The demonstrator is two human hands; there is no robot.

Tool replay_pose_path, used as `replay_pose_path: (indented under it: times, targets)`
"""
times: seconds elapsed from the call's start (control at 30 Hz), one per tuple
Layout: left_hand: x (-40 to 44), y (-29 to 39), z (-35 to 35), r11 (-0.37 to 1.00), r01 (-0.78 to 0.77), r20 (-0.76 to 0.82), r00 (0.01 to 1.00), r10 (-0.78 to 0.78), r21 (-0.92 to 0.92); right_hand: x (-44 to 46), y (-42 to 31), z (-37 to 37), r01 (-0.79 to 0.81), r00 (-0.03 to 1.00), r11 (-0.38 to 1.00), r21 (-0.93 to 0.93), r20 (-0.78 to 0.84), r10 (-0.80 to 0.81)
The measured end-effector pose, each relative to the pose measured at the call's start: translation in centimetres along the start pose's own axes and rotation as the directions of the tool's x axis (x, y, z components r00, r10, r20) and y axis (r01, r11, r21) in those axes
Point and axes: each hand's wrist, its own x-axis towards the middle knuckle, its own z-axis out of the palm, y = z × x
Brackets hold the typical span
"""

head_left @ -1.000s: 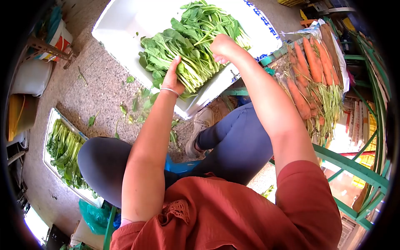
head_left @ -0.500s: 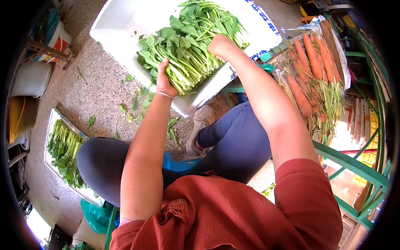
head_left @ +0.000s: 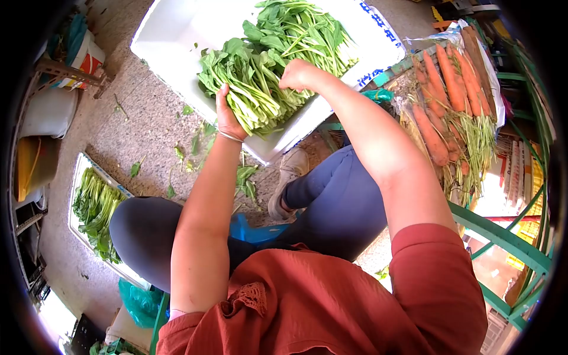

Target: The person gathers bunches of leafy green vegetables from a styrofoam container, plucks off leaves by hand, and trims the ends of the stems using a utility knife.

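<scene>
A white foam box [head_left: 177, 35] with blue lettering on its right side holds leafy greens [head_left: 251, 89], their leaves up and left, pale stems down and right. My left hand [head_left: 231, 117] grips the near bunch at its lower left, thumb showing, the other fingers hidden by the stems. Over the right part of this bunch is my right hand [head_left: 300, 77], closed with fingers curled down; what is between them is hidden. More leafy greens [head_left: 319, 35] lie behind, toward the box's upper right.
Carrots with green tops [head_left: 449, 89] lie at the right on a green metal frame [head_left: 503, 236]. A second white tray [head_left: 74, 222] of greens is on the floor at left. Loose leaves [head_left: 245, 180] are scattered on the floor near my shoe [head_left: 290, 177]. A teal plastic bag [head_left: 139, 302] is at lower left.
My right hand has moved left across the near bunch, away from the greens behind. My left hand stays on the bunch, shifted slightly left. The whole view has shifted a little.
</scene>
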Motion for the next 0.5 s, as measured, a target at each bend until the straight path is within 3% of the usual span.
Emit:
replay_pose_path:
  times: [0.07, 0.17, 0.2, 0.3, 0.4, 0.5]
  targets:
    - [-0.5, 0.2, 0.8, 0.998, 0.059, 0.156, 0.986, -0.055, -0.019, -0.9, -0.3, -0.8, -0.058, 0.997, 0.998, 0.024, -0.044, 0.059]
    - [-0.6, 0.6, 1.0, 0.999, 0.028, 0.187, 0.982, -0.032, 0.028, -0.5, 0.1, -0.8, -0.07, 0.995, 0.997, 0.019, -0.071, 0.071]
    - [-0.5, 0.6, 0.9, 0.999, 0.023, 0.158, 0.987, -0.029, 0.043, -0.9, 0.0, -0.7, -0.137, 0.991, 0.969, 0.207, 0.025, 0.134]
    - [-0.6, 0.9, 0.8, 0.998, 0.042, 0.17, 0.984, -0.05, 0.052, -1.7, -0.8, -0.9, -0.109, 0.993, 0.94, 0.323, 0.081, 0.087]
    - [-0.8, 1.0, 0.8, 0.99, 0.13, 0.195, 0.974, -0.117, -0.055, -1.9, -1.3, -0.3, -0.077, 0.996, 0.957, 0.279, 0.059, 0.063]
    - [-1.1, 1.1, 0.7, 0.993, 0.114, 0.228, 0.968, -0.109, -0.011, -1.0, -0.4, 0.2, 0.042, 0.999, 0.98, 0.192, -0.029, -0.037]
